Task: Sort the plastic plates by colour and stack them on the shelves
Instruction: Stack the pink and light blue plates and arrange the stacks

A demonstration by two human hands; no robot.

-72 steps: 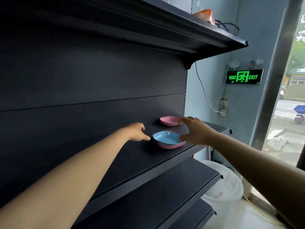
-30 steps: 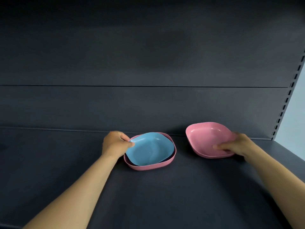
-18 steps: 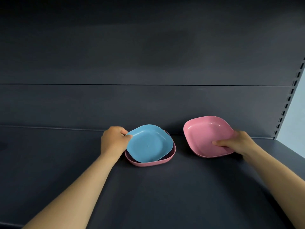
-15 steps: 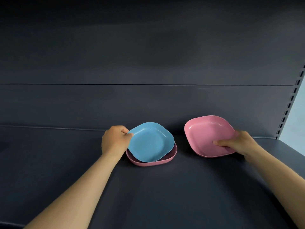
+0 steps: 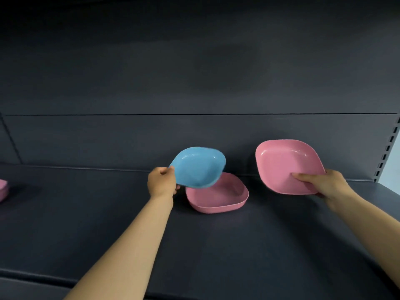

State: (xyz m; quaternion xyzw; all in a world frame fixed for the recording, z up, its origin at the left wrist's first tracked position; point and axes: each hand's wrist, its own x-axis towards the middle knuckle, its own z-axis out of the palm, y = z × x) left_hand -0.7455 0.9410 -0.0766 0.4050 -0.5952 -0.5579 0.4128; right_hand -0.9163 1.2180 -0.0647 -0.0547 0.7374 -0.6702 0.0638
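The left hand (image 5: 162, 182) pinched the blue plate (image 5: 198, 167) by its corner at about 9 o'clock on the rim, thumb on top and fingers curled beneath. The plate was lifted clear of the dark shelf (image 5: 216, 245) and tilted, its hollow facing the camera, its lower edge hanging just above the pink plate on the shelf (image 5: 217, 193). That plate sat flat near the back of the shelf, close to the dark back panel (image 5: 194, 83), with its 10 o'clock corner hidden behind the blue one.

At 3 o'clock from this pair, the right hand (image 5: 324, 183) gripped a second pink plate (image 5: 287, 166) at its 4 o'clock corner, thumb laid across the inside face and fingers behind it. This plate was also raised off the shelf and tipped towards the camera, so its whole inside showed. It stood apart from the other two, with a strip of back panel visible between them.

At the far 9 o'clock edge of the view, well apart from both hands, part of a pink stack (image 5: 3, 189) rested on the same shelf; most of it was cut off by the frame. At the 3 o'clock side ran a slotted upright (image 5: 387, 152) of the shelving.

Both forearms reached in from the 6 o'clock side.
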